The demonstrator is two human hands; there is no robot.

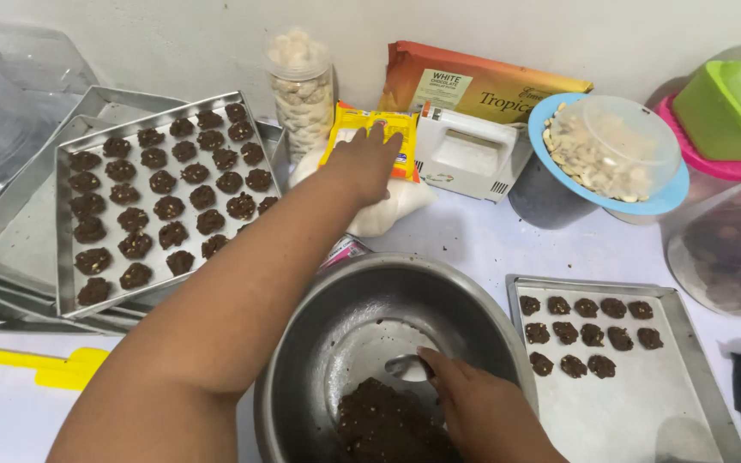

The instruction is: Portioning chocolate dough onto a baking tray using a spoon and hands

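My left hand (367,159) reaches far forward and rests on a yellow packet (370,129) that lies over a white bag (396,210). My right hand (465,390) is down inside a large steel bowl (319,326), gripping a spoon (409,369) beside a mass of dark chocolate dough (383,420). A baking tray (645,411) at right carries two full rows and a short third row of dough blobs. Another tray (66,249) at left is filled with several rows of blobs.
Behind stand a jar of cashews (302,90), a white hand mixer (466,154), an orange chocolate bag (473,86), a blue-rimmed bowl of nuts (606,154) under a clear lid, and pink and green containers (726,111). A yellow spatula (45,364) lies at left.
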